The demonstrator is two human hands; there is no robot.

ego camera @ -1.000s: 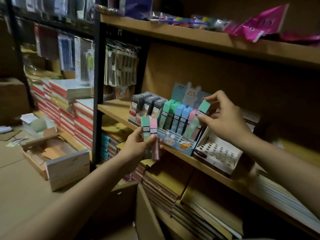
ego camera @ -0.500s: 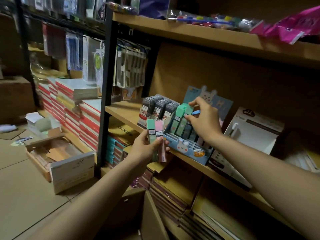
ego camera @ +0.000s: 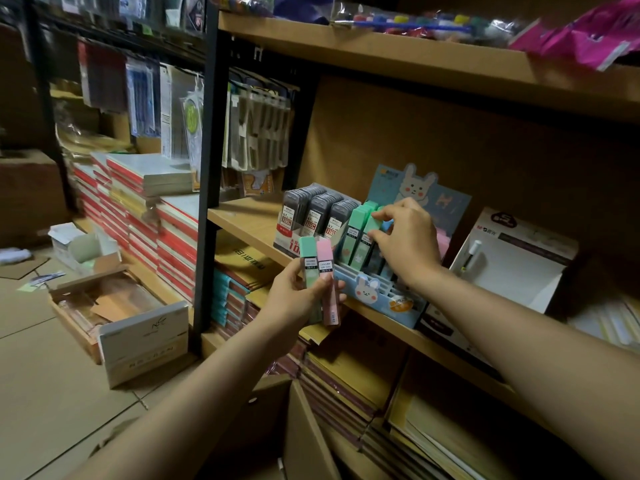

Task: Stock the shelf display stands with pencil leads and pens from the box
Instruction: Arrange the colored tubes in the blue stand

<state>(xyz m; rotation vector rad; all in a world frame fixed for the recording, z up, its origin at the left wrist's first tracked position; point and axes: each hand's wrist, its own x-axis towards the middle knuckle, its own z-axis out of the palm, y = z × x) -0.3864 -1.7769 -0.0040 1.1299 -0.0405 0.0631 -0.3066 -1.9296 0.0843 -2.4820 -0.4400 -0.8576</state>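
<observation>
Mint and pink lead cases point(ego camera: 319, 271), labelled 2B/0.5, sit gripped in the left hand point(ego camera: 298, 299) at centre frame; the right hand point(ego camera: 405, 242) pinches a mint case point(ego camera: 373, 224) in the bunny-printed card stand point(ego camera: 381, 294).

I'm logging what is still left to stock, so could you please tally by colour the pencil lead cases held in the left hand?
Green lead case in the left hand: 1
Pink lead case: 1
Total: 2
</observation>
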